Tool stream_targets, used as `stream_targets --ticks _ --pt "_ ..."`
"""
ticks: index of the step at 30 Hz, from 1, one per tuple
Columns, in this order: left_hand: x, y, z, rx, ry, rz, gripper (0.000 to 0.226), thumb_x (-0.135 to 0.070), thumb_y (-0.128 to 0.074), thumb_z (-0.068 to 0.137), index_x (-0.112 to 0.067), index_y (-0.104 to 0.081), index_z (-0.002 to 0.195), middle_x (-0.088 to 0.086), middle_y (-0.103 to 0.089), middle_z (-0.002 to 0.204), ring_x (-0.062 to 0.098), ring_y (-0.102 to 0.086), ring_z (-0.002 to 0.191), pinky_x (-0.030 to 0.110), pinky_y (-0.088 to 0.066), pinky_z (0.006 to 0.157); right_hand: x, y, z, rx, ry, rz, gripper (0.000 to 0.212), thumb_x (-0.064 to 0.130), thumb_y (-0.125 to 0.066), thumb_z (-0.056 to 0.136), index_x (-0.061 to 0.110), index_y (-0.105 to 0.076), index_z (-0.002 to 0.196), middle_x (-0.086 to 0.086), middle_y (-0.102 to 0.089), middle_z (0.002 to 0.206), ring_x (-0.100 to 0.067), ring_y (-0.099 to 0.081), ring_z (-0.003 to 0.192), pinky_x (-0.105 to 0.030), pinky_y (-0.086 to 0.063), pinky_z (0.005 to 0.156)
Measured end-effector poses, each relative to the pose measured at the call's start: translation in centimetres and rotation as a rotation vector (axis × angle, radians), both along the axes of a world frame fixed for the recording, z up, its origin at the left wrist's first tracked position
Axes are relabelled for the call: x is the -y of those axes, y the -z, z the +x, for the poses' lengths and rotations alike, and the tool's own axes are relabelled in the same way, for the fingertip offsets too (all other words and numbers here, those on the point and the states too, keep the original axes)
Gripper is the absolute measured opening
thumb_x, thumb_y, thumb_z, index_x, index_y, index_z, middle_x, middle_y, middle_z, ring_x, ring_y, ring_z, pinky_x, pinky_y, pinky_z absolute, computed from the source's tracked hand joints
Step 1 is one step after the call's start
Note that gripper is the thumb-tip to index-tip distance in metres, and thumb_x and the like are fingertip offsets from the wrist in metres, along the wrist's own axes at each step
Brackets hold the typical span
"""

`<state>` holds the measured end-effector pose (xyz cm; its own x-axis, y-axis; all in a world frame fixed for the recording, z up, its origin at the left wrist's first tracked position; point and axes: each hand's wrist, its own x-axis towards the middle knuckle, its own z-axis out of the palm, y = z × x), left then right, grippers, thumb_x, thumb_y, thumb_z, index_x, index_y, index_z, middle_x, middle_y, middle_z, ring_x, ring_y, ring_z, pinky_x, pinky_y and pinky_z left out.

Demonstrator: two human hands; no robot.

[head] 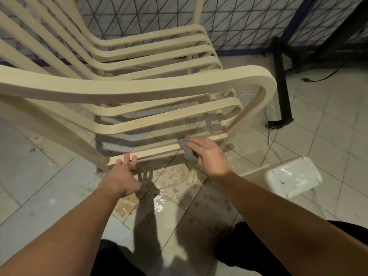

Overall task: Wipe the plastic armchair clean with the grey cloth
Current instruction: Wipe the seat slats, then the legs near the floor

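Observation:
A cream plastic armchair (139,86) made of curved slats fills the upper left of the head view, seen from its side. My right hand (209,156) presses the grey cloth (188,149) against the lowest slat, near its right end. My left hand (124,174) rests with its fingertips on the same low slat further left, fingers spread and holding nothing. Part of the cloth is hidden under my right palm.
The tiled floor (59,186) below the chair is wet and stained brown. A white plastic stool (292,176) stands at the right. A black stand leg (282,92) and cable lie beyond the chair. A wire mesh fence (239,20) runs behind.

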<state>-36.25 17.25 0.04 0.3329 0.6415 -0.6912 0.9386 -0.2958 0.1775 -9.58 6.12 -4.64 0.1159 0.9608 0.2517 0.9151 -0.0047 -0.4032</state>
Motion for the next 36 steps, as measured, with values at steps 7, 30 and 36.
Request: stream_targets --ticks 7,30,36 --pt "0.3 -0.3 0.1 0.004 -0.017 -0.006 0.096 -0.012 -0.054 0.084 -0.028 -0.002 0.162 -0.005 0.015 0.168 0.026 0.003 0.156 0.044 -0.02 0.124 -3.6 -0.1 3.1 0.125 0.09 -0.358 0.064 -0.013 -0.054 0.085 0.018 -0.053 0.141 -0.01 -0.053 0.144 -0.031 -0.049 0.131 -0.035 -0.038 0.11" --pt "0.4 0.1 0.0 0.043 -0.059 -0.008 0.099 -0.01 -0.055 0.079 -0.031 -0.005 0.162 -0.008 0.014 0.167 0.025 0.001 0.156 0.045 -0.021 0.124 1.8 1.0 -1.0 -0.388 0.652 -0.023 0.049 -0.007 -0.052 0.092 0.019 -0.062 0.133 0.005 -0.054 0.142 -0.008 -0.048 0.132 -0.012 -0.023 0.115" --pt "0.3 0.0 -0.1 0.04 -0.047 0.0 0.097 -0.012 -0.055 0.08 -0.031 -0.005 0.162 -0.007 0.012 0.168 0.026 0.0 0.156 0.044 -0.021 0.124 6.1 2.1 -0.7 -1.011 1.216 0.09 0.02 0.018 -0.05 0.098 0.026 -0.066 0.107 -0.009 -0.068 0.101 -0.002 -0.06 0.077 -0.014 -0.051 0.068"
